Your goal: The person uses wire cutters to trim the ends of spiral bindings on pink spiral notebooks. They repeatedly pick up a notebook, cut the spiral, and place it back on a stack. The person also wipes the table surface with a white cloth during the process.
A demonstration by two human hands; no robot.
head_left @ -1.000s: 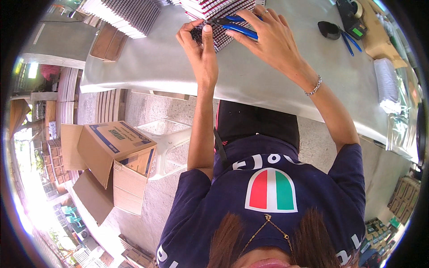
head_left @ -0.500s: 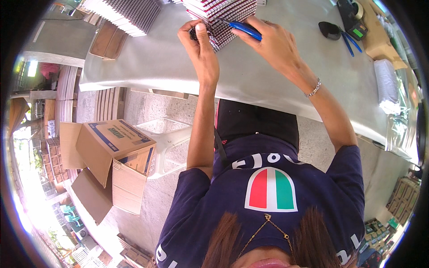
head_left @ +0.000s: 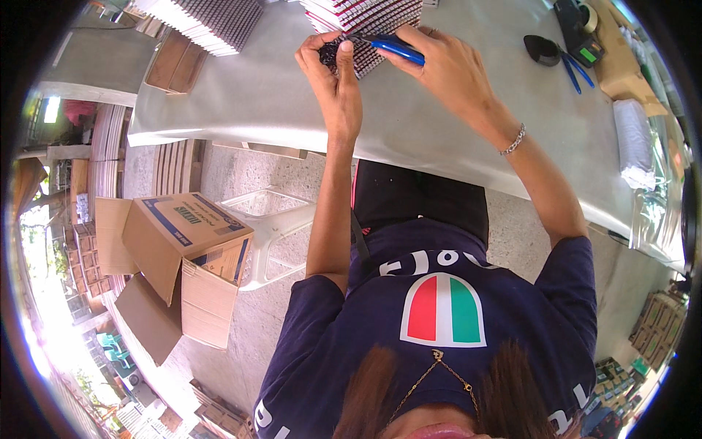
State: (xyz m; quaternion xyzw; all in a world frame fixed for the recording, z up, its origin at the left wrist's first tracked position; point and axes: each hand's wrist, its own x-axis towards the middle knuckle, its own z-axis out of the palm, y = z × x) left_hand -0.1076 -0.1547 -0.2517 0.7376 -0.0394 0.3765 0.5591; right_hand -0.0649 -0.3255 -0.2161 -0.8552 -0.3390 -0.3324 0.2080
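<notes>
My right hand [head_left: 453,77] is closed around blue-handled cutting pliers [head_left: 398,49], whose dark jaws point left to the fingertips of my other hand. Curled closed, my left hand [head_left: 338,91] has a bunch of thin, dark, coiled wire-like bits [head_left: 329,53] between thumb and fingers. Just behind both hands stands a stack of wire-bound books [head_left: 365,16] with white and dark red edges. The plier tips are close to the near corner of that stack; whether they grip anything there I cannot make out.
Another stack of bound books [head_left: 208,25] stands at the far left, beside a brown wooden block [head_left: 175,64]. On the table's right lie a second pair of blue pliers [head_left: 576,71], a black mouse-shaped item [head_left: 541,50] and a tape dispenser [head_left: 581,33]. An open carton [head_left: 194,227] rests by a white plastic stool [head_left: 274,227].
My left hand has shifted slightly right, bringing its fingertips up to the plier jaws. The pliers have moved slightly left, and more of the dark coiled bits now show in my left hand.
</notes>
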